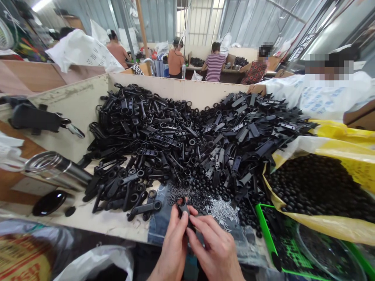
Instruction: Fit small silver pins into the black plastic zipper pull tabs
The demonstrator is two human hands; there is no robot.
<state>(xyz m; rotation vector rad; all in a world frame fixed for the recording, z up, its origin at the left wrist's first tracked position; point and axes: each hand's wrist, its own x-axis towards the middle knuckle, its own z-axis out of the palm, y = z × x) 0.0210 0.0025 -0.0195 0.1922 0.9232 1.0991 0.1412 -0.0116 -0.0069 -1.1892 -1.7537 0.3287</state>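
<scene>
- Black plastic ring-ended piece sits pinched between both hands at bottom centre of the frame, just past the near edge of the bench.
- Left hand has its thumb and fingers closed on the ring end; right hand comes in from the lower right, fingertips pressed to the shaft below the ring, which they partly hide.
- Handling: it looks light and stiff, its smooth surface perhaps a little slippery; the flat shaft seems the surest place to take hold, with the ring as a second grip.
- Long axis runs nearly upright in the frame, ring end pointing away from the person, lower end leaning toward the right hand.
- Heap of similar black plastic pieces fills the centre, inside a pale board bin.
- Silver metal pins lie in a loose patch just above the hands, on a denim cloth.
- Yellow sack of black beads sits at right, above a green plastic tray.
- Steel flask lies at left.
- Co-worker in a striped shirt sits at a far bench, upper centre.
</scene>
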